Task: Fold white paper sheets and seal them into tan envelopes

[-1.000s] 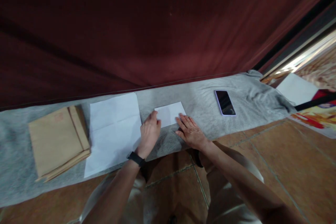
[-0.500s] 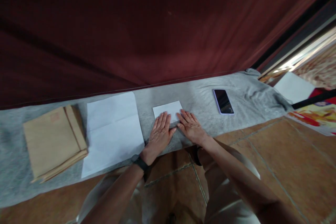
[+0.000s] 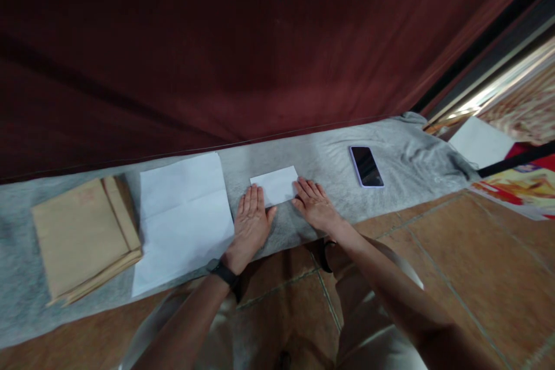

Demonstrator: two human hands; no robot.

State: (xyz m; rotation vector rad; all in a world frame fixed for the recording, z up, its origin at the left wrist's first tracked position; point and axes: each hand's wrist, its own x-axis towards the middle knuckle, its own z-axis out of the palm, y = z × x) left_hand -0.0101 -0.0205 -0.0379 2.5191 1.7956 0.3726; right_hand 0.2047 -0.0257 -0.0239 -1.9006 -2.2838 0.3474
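Observation:
A small folded white paper (image 3: 274, 185) lies flat on the grey cloth (image 3: 303, 153) in front of me. My left hand (image 3: 251, 223) rests palm down, its fingertips on the paper's left end and the thumb stretched toward the near edge. At the right end, my right hand (image 3: 314, 202) lies flat too, fingers extended over the paper's edge. Neither hand grips anything. Larger white sheets (image 3: 184, 219) with a faint crease lie to the left of my left hand.
Brown paper envelopes (image 3: 84, 237) are stacked at the far left. A phone in a purple case (image 3: 366, 166) lies right of my hands. Behind the cloth hangs a dark red curtain (image 3: 277, 69). Tiled floor (image 3: 468, 254) and a colourful printed sheet (image 3: 520, 188) are at the right.
My left hand has slid left along the folded paper to its left end, uncovering more of it. My right hand stays near the right end.

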